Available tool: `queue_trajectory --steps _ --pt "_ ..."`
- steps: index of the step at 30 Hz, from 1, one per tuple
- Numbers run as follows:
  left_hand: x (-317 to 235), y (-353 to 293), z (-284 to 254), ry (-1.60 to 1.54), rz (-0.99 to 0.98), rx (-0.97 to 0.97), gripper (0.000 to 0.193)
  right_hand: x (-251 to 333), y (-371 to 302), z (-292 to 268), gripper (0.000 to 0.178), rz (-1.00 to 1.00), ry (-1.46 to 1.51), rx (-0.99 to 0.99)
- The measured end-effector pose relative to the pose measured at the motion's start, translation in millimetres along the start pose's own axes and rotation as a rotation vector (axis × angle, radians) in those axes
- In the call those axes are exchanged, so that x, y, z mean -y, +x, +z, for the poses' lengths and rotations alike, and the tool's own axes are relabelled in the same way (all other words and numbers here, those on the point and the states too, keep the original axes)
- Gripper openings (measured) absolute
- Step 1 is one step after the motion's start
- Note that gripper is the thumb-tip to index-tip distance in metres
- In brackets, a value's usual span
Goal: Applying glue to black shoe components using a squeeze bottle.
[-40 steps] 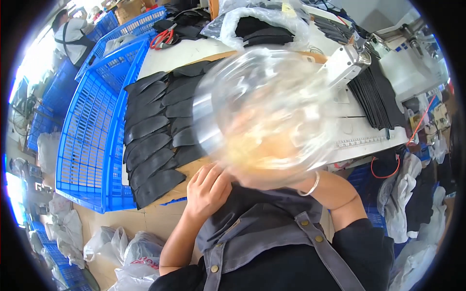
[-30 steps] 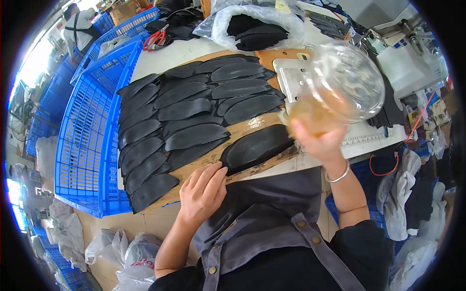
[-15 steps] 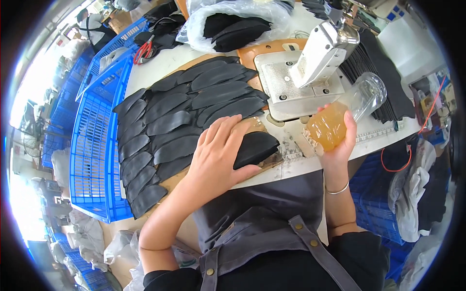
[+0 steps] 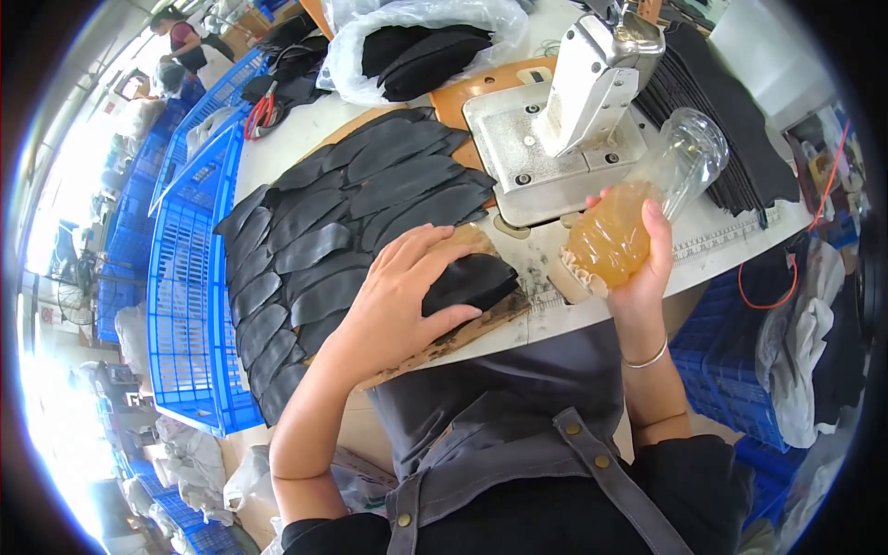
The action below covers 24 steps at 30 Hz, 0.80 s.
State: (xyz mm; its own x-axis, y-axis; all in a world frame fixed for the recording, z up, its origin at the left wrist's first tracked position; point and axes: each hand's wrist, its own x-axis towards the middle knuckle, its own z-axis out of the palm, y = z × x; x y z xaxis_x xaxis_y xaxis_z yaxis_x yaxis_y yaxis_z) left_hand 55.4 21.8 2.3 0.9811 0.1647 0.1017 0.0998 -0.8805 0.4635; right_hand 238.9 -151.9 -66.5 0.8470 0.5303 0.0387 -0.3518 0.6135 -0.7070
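My right hand (image 4: 645,268) is closed around a clear plastic bottle (image 4: 610,231) of amber liquid. The bottle is tilted, with its crusted pale end low and left, just above the table edge. My left hand (image 4: 393,287) lies with fingers apart and thumb out on a small pile of black curved pieces (image 4: 476,280) at the right front corner of a brown board (image 4: 476,239). Overlapping black leaf-shaped pieces (image 4: 319,199) cover the rest of the board in rows, to the left of and beyond that hand.
A white sewing machine (image 4: 592,92) stands beyond the bottle. At the back are a plastic bag (image 4: 342,60) of black pieces and red-handled scissors (image 4: 263,113). A blue crate (image 4: 190,314) borders the left side. Black strips (image 4: 717,129) lie at right, and a person (image 4: 185,42) is far left.
The whole view has shifted slightly, moving the table leftward in the picture. The bottle's crusted end is slightly nearer the table's front edge. My left hand stays on the pile. The distant person has changed posture.
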Motion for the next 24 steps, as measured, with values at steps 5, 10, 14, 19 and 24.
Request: queue_trajectory --steps 5,10,14,19,24 --pt "1 -3 2 -0.104 -0.061 -0.056 0.045 1 -3 5 0.047 -0.041 -0.02 0.026" --pt "-3 -6 6 -0.114 -0.145 -0.231 0.029 5 -17 16 0.064 0.099 0.174 0.387" --pt "2 -8 14 -0.128 -0.108 -0.363 0.024 -3 -27 35 0.076 0.416 0.236 0.621" --pt "6 -14 20 -0.155 -0.055 -0.509 0.016 -15 -42 47 0.077 0.327 0.018 0.492" --pt "28 -56 -12 -0.706 -0.231 -0.762 0.015 -15 -50 48 0.079 0.264 -0.024 0.488"
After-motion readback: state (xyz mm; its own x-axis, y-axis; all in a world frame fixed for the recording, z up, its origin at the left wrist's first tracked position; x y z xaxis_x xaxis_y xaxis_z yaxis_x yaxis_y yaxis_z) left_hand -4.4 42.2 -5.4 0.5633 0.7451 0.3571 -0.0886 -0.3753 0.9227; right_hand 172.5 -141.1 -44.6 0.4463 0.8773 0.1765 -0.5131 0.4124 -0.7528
